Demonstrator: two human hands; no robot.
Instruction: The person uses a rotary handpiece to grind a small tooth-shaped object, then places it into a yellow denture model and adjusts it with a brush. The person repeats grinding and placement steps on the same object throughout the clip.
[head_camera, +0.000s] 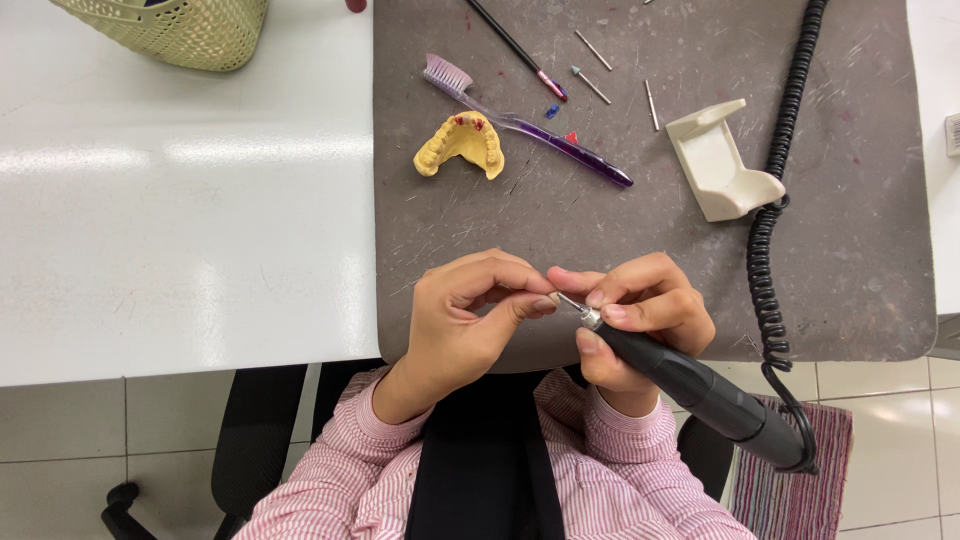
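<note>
Rotary handpiece held to a small workpiece at the near edge of the grey mat (650, 260).

Right hand (640, 310) grips the black handpiece (690, 385) pen-style near its metal nose; likely rigid, light, best held there, its coiled cord (770, 260) dragging. Left hand (465, 320) pinches something tiny, mostly hidden, probably fragile. Farther up the mat: yellow dental cast (460, 145), purple toothbrush (530, 125).

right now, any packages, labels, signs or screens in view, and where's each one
No screens, signs or labels show.
Nearest to a package: a pale green woven basket, top left on the white table, cut off by the frame.
A small pale ridged object at the right edge is too cropped to identify.
</note>
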